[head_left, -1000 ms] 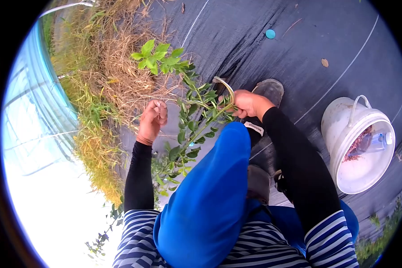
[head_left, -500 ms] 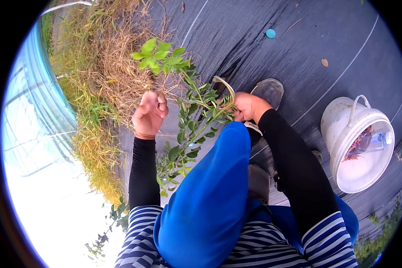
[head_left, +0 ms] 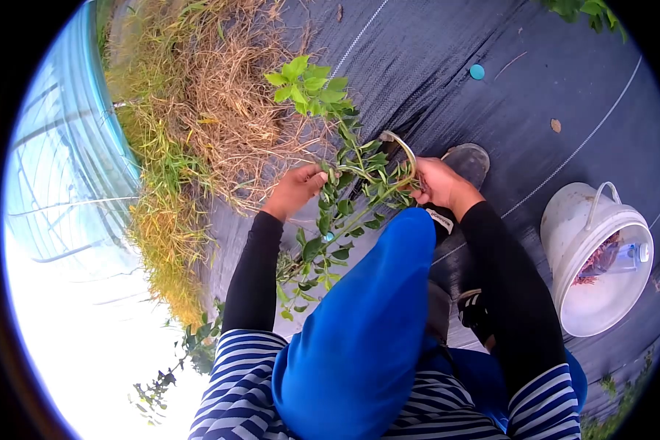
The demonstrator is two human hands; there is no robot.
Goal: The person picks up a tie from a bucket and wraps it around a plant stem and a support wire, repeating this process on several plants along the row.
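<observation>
A leafy green plant (head_left: 352, 209) stands between my hands, its light green top leaves (head_left: 308, 84) pointing away from me. My left hand (head_left: 298, 191) is at the plant's left side, thumb and fingers pinched on a stem among the leaves. My right hand (head_left: 440, 183) is closed at the plant's right side, by a pale curved stem (head_left: 403, 150) that bends over; its fingertips are partly hidden by leaves, and exactly what they grip is hard to make out.
Dark ground cover (head_left: 565, 88) lies beneath. A white bucket (head_left: 561, 216) holding a clear bottle (head_left: 623, 258) and red pieces tilts at right. Dry grass (head_left: 231, 110) lines the left. My blue-covered knee (head_left: 367, 293) is below the plant; a shoe (head_left: 468, 163) is beyond my right hand.
My left hand has moved right to the plant and closed on a stem. My right hand stays by the curved stem. The whole view has shifted slightly.
</observation>
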